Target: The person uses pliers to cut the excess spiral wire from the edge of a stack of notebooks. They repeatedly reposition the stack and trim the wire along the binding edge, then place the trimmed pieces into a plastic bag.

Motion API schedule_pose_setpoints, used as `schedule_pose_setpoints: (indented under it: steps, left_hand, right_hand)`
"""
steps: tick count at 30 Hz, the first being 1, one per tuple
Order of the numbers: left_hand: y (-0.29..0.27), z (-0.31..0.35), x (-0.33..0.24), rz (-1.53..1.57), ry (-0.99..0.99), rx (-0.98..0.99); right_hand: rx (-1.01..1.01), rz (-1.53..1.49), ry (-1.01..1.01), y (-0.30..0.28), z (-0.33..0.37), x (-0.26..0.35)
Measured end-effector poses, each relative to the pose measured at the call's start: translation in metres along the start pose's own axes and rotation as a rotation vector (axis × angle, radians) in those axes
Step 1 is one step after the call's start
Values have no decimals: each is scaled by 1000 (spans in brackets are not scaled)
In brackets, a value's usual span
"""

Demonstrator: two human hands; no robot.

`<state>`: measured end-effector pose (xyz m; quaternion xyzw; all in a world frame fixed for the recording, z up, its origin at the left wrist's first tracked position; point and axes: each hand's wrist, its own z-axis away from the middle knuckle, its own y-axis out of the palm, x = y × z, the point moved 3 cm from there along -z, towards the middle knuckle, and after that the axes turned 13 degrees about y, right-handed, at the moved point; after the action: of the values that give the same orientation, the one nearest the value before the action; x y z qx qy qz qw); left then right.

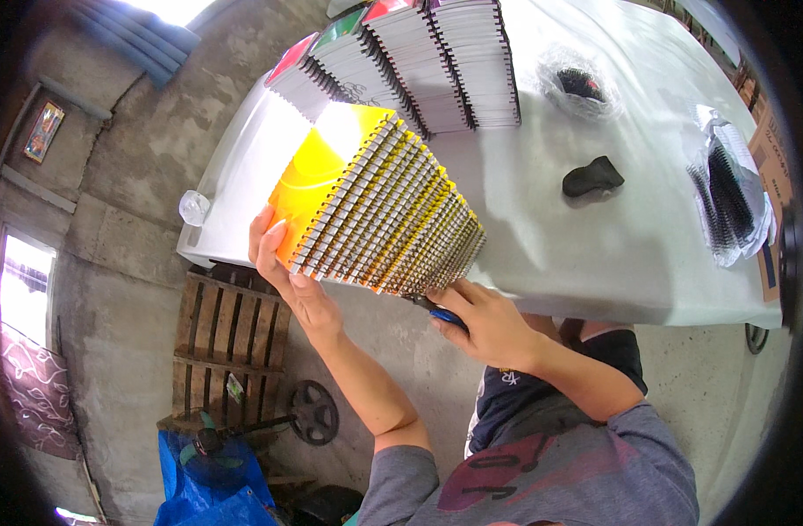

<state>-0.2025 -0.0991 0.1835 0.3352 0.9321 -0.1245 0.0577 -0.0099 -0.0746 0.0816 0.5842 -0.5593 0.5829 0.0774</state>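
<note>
At the near edge of the white-covered table (542, 263) stands a stack of yellow spiral-bound notebooks (379, 206). The left hand (298, 276) has fingers and thumb clamped on its near left corner; the right hand (485, 322) wraps its fingers around a blue-and-black-handled tool (447, 316), its tip near the stack's lower end.

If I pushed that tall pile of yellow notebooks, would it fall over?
The notebook pile might tip or slide apart, since it's many separate books stacked high. It's probably heavy, with so many layers. The top cover looks shiny, so it may be slippery.
</note>
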Motion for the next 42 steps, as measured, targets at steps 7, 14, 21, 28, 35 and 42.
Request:
schedule_pose_setpoints:
  steps: [7,14,21,28,35,42]
  left_hand:
    - [1,-2,-2,4,-1,13]
    - [0,0,0,-17,-10,3]
    - [0,0,4,-21,-11,-5]
    - [0,1,4,3,7,9]
    - [2,-1,4,11,24,24]
    - [2,-1,2,-7,-1,4]
  right_hand:
    - [271,-500,257,10,-2,-14]
    - [-196,253,-70,-4,10,-7]
    - [-209,308,-124,-1,6,-8]
    - [-261,396,-244,1,-3,-19]
    - [36,-141,-15,10,-7,-27]
    - [450,-562,413,3,-13,-27]
